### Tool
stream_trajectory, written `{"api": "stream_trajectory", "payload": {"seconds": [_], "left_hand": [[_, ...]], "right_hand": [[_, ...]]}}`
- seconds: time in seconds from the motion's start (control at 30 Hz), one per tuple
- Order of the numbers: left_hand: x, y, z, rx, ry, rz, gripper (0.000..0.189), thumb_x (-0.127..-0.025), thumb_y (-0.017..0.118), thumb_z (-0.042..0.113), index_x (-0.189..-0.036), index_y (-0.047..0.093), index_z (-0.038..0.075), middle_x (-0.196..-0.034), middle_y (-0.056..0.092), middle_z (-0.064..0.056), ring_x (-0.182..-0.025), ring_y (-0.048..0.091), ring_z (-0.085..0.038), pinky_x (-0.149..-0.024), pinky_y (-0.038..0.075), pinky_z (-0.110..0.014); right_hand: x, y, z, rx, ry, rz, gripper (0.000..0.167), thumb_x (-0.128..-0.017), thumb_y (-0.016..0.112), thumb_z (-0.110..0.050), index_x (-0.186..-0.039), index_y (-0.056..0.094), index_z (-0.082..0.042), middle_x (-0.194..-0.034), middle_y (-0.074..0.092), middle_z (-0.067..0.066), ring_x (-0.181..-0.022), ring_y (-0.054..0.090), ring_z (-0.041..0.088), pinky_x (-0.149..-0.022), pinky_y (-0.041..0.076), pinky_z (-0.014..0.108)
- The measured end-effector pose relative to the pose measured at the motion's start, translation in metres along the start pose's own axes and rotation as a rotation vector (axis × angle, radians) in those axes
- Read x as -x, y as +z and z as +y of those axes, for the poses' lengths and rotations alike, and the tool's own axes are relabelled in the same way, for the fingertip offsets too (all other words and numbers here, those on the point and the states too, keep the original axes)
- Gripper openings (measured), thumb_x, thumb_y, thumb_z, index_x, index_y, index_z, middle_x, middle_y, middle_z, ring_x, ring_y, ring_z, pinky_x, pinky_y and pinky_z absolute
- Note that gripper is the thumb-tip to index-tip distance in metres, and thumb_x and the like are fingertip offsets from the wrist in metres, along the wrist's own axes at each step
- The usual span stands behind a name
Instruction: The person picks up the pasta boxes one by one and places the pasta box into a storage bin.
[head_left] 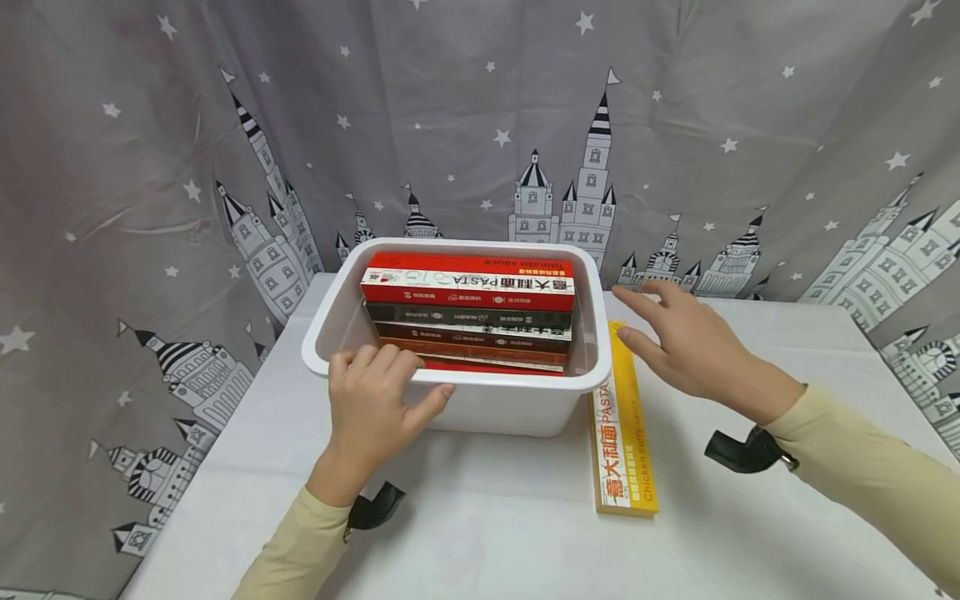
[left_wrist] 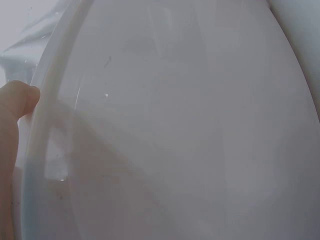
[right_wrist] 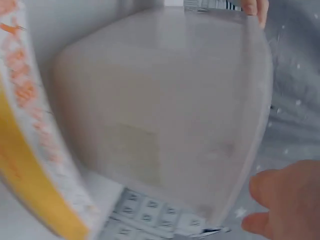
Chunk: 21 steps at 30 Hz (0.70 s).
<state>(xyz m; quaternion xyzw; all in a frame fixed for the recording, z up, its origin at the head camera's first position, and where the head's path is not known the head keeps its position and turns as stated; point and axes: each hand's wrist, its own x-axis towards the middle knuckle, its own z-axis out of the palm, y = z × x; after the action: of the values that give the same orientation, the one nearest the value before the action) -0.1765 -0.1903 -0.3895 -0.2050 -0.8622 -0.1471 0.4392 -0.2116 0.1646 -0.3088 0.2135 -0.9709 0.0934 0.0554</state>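
A white plastic bin [head_left: 487, 410] stands on the table, holding a row of pasta boxes on edge: a red one [head_left: 468, 297] at the back, then dark, brown and red ones. My left hand [head_left: 371, 404] grips the bin's front rim near its left corner, fingers over the edge and thumb outside; the left wrist view shows the thumb [left_wrist: 25, 97] at the rim. Beside the bin's right wall lies a yellow and white pasta box [head_left: 628, 450], labelled chicken curry sauce. Above its far end hovers my right hand [head_left: 690, 346], fingers extended, holding nothing, just right of the rim.
A white cloth covers the table [head_left: 480, 517]. Close behind the bin hangs a grey curtain [head_left: 450, 108] printed with castles and stars. It also runs along the left and right sides. A black wrist mount [head_left: 738, 450] sticks out below the right sleeve.
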Motion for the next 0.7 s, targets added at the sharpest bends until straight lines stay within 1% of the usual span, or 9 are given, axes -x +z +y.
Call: {"api": "stream_trajectory", "payload": {"seconds": [0.13,0.27,0.47,0.7], "left_hand": [[0.0,0.001,0.0,-0.008,0.005,-0.003,0.071,-0.099,0.036,0.071,-0.079,0.064,0.008,-0.074,0.068,-0.01,-0.068,0.056,-0.031,-0.074,0.034,-0.051],[0.001,0.001,-0.001,-0.015,0.004,-0.004,0.071,-0.098,0.037,0.072,-0.079,0.064,0.009,-0.073,0.067,-0.01,-0.068,0.056,-0.031,-0.074,0.034,-0.05],[0.001,0.001,-0.001,-0.018,-0.002,0.002,0.071,-0.098,0.038,0.072,-0.079,0.064,0.008,-0.074,0.067,-0.01,-0.068,0.056,-0.032,-0.074,0.034,-0.049],[0.0,0.001,0.0,-0.004,0.002,0.006,0.071,-0.099,0.037,0.071,-0.079,0.063,0.008,-0.073,0.066,-0.009,-0.068,0.055,-0.031,-0.073,0.033,-0.05]], "right_hand": [[0.019,0.026,0.013,-0.022,0.089,-0.036,0.064,-0.1,0.061,-0.034,-0.155,0.041,-0.008,-0.147,0.045,0.036,-0.124,0.055,0.056,-0.093,0.05,0.069],[0.034,0.05,0.017,-0.059,0.158,-0.075,0.071,-0.098,0.063,-0.039,-0.157,0.038,-0.009,-0.148,0.042,0.038,-0.123,0.055,0.058,-0.092,0.05,0.069],[0.047,0.076,0.016,-0.112,0.205,-0.073,0.073,-0.098,0.062,-0.044,-0.156,0.038,-0.008,-0.15,0.038,0.039,-0.119,0.057,0.058,-0.089,0.051,0.069],[0.056,0.095,0.014,-0.15,0.258,-0.07,0.072,-0.099,0.058,-0.046,-0.157,0.037,-0.009,-0.151,0.036,0.039,-0.119,0.058,0.055,-0.089,0.052,0.068]]}}
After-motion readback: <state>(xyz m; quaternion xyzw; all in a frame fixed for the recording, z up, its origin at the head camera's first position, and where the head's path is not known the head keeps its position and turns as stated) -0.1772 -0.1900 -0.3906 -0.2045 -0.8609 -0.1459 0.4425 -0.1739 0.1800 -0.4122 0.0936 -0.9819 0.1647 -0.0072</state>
